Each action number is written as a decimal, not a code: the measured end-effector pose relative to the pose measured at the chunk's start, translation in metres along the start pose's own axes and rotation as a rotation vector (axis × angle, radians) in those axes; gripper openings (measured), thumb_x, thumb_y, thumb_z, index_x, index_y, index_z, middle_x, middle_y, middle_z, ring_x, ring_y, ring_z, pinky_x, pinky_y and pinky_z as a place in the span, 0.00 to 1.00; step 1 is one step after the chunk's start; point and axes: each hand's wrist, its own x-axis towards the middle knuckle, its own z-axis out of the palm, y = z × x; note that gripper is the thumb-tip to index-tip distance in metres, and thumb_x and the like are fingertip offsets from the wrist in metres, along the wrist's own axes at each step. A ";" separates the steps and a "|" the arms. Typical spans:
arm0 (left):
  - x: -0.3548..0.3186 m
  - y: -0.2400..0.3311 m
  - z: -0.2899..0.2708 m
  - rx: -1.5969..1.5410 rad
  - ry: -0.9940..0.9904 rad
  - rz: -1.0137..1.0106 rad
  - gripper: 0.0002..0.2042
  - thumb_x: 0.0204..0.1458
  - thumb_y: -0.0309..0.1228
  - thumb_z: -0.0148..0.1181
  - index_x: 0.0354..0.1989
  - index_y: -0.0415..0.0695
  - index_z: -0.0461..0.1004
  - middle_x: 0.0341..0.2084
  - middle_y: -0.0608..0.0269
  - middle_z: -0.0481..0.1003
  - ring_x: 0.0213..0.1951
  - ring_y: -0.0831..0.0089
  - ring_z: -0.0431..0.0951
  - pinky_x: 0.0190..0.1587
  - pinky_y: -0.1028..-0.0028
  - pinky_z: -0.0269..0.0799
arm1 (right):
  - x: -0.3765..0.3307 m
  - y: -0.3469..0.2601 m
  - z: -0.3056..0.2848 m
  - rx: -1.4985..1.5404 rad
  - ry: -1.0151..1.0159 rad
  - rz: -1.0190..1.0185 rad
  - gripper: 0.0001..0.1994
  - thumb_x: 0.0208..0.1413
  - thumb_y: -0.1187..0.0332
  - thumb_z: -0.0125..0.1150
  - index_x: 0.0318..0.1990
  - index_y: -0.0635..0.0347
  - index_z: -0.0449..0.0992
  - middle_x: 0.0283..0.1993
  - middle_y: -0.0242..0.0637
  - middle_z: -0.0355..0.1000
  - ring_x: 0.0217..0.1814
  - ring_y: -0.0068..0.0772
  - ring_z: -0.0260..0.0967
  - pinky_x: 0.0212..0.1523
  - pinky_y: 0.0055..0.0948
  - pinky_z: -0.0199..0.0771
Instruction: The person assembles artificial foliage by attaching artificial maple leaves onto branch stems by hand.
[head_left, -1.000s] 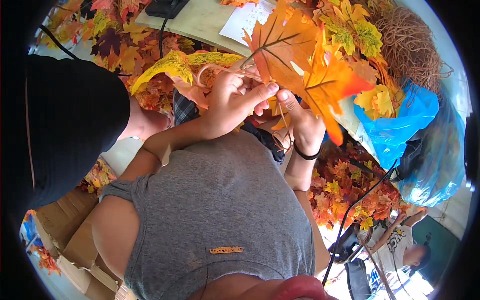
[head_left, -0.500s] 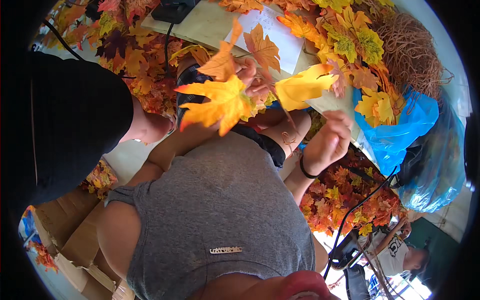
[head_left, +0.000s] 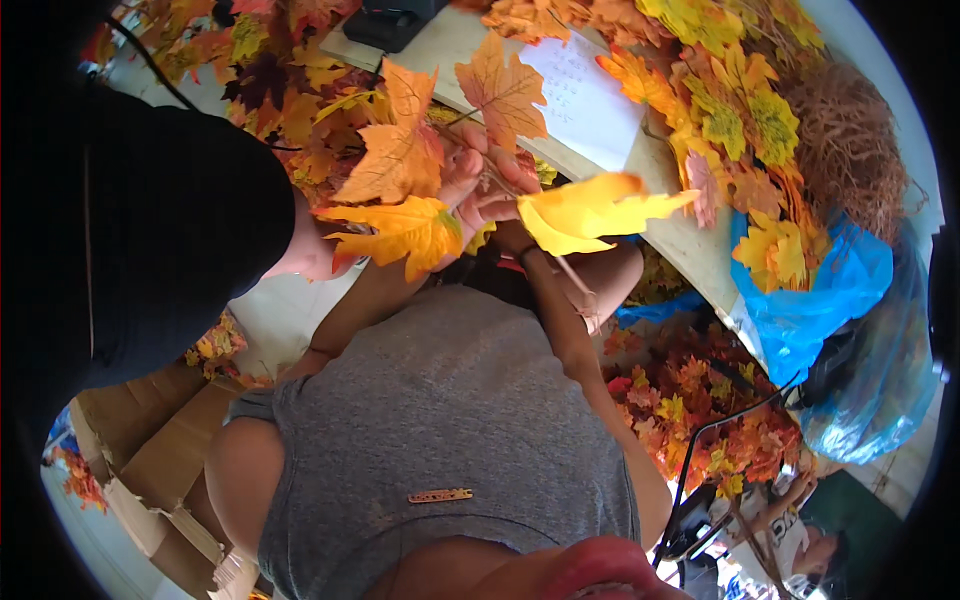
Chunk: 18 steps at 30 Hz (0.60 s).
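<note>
Gripping a branched leaf spray (head_left: pixel 395 165) by its stems, the left hand (head_left: pixel 468 190) is near the edge of the desk (head_left: pixel 690 250). A yellow leaf (head_left: pixel 590 212) partly hides the right hand (head_left: pixel 510 236), whose grip I cannot tell.

The leaves (head_left: pixel 500 95) look like matt cloth (faintly veined). The blue bag (head_left: pixel 805 312) is glossy plastic, the box (head_left: pixel 175 455) dull cardboard.

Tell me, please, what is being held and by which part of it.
A spray of leaves, held in the left hand by its stem, amid the leaves; the right hand is mostly hidden.
</note>
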 end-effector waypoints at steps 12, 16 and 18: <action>-0.049 0.036 -0.015 0.071 0.259 0.112 0.14 0.40 0.23 0.46 0.38 0.38 0.56 0.29 0.56 0.64 0.39 0.70 0.62 0.38 0.78 0.63 | 0.016 0.024 0.085 -0.194 -0.313 0.211 0.14 0.40 0.66 0.46 0.37 0.63 0.62 0.35 0.44 0.61 0.41 0.39 0.57 0.40 0.27 0.55; -0.054 0.040 -0.017 0.085 0.291 0.118 0.15 0.40 0.22 0.46 0.39 0.39 0.56 0.30 0.56 0.64 0.40 0.70 0.61 0.39 0.78 0.63 | 0.006 0.031 0.095 -0.200 -0.346 0.227 0.15 0.40 0.66 0.46 0.37 0.63 0.62 0.36 0.44 0.61 0.41 0.39 0.56 0.40 0.27 0.55; -0.058 0.039 -0.013 0.086 0.312 0.133 0.15 0.40 0.22 0.45 0.39 0.39 0.55 0.30 0.56 0.64 0.41 0.70 0.61 0.39 0.78 0.63 | 0.004 0.032 0.092 -0.200 -0.352 0.218 0.15 0.40 0.66 0.46 0.37 0.63 0.62 0.36 0.44 0.61 0.41 0.39 0.56 0.40 0.27 0.55</action>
